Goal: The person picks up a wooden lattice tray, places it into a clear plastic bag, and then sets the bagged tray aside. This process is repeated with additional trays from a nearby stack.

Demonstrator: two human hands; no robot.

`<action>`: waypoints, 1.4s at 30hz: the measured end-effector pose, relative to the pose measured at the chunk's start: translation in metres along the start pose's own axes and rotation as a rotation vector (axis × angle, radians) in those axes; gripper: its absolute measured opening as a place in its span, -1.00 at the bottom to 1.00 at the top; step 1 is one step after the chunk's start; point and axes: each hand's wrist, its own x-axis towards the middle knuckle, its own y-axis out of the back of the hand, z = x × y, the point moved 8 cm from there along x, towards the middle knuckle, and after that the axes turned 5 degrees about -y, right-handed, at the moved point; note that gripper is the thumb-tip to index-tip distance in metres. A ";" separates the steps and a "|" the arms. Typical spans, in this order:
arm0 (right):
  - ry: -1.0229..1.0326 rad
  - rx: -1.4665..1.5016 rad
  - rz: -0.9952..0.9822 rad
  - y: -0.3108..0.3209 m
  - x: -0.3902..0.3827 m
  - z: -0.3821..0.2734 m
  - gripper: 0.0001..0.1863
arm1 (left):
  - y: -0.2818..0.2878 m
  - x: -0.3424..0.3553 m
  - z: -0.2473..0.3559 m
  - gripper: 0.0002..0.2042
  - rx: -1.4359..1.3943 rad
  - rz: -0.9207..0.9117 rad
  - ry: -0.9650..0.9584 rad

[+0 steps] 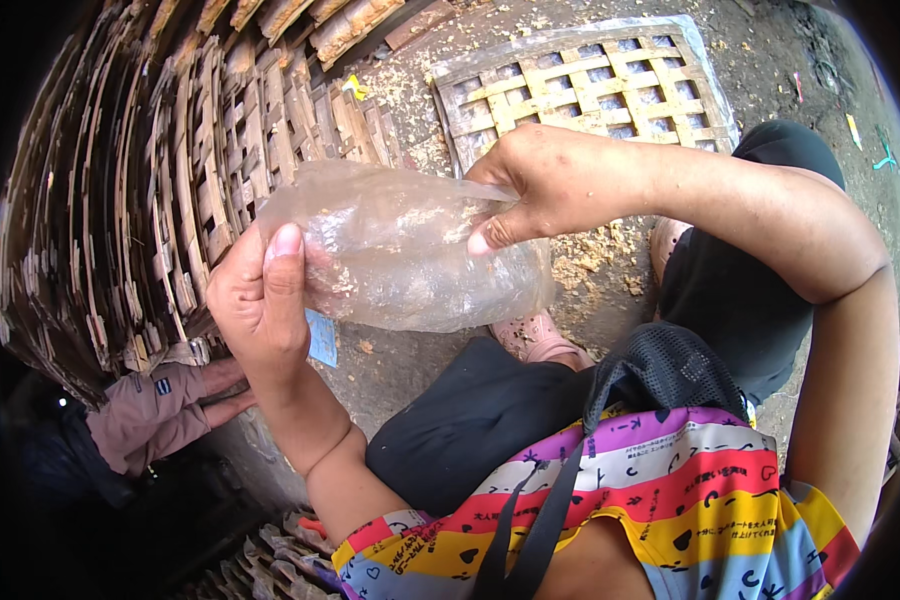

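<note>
A clear plastic bag (410,265), crumpled and flecked with pale crumbs, is stretched level between my two hands over my lap. My left hand (255,290) pinches its left end, thumb on top and fingers underneath. From the far right edge, my right hand (560,185) grips the bag with its thumb laid across the plastic; most of its fingers are hidden behind the thumb and the bag. Beyond my right hand, a woven bamboo lattice tray (575,95) lies on the ground, with clear plastic showing through its openings and around its rim.
Tall stacks of woven bamboo trays (180,180) lean along the left. Tan crumbs (600,260) are scattered on the dirty floor beside my pink clogs (535,335). A blue scrap (322,338) lies under the bag. Another person's trouser legs (155,410) show at lower left.
</note>
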 end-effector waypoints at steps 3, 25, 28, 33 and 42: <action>-0.071 -0.167 -0.020 -0.005 0.004 0.015 -0.61 | 0.000 0.001 0.004 -0.79 0.019 0.076 -0.027; 0.079 -0.113 0.070 0.037 -0.010 -0.008 -0.75 | 0.022 -0.015 0.030 -0.56 1.049 -0.042 -0.212; 0.294 -0.154 0.041 0.026 -0.009 -0.038 -0.76 | -0.052 -0.006 0.043 -0.48 0.678 -0.269 -0.352; 0.272 -0.268 0.184 0.045 -0.017 -0.050 -0.70 | -0.078 0.004 -0.002 -0.65 0.276 -0.460 0.289; 0.166 0.220 0.087 0.067 -0.011 -0.035 -0.71 | -0.042 0.003 -0.014 -0.54 0.523 -0.742 -0.268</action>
